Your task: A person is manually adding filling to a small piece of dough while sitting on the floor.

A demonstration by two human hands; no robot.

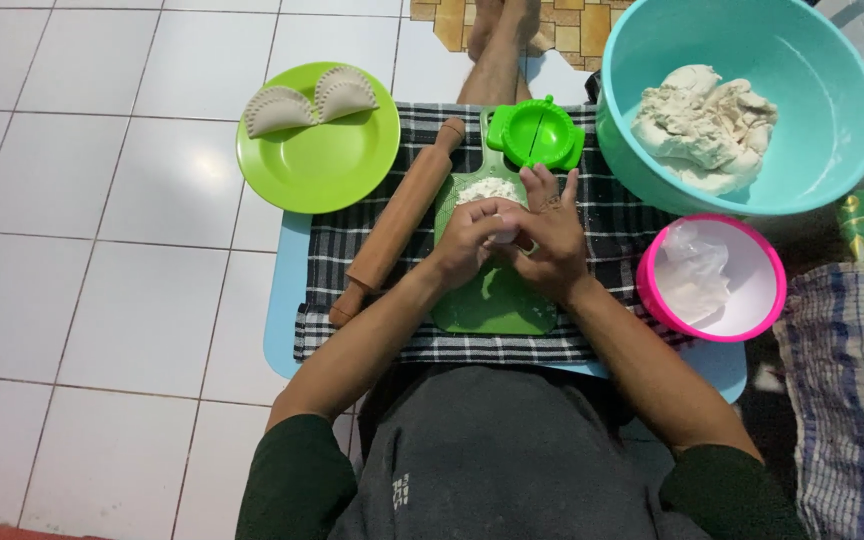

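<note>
- Your left hand point(470, 240) and right hand point(550, 243) are meeting, both grips closing together on a small dough piece point(501, 232).
- They are hovering over the green cutting board point(492, 300).
- A rolling pin point(398, 220) is lying just left of your grip.
- A green dumpling press point(535, 133) is sitting just beyond.

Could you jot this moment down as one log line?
left hand + right hand: pressing small white dough lump | over green plastic cutting board | brown wooden rolling pin alongside, untouched
</note>
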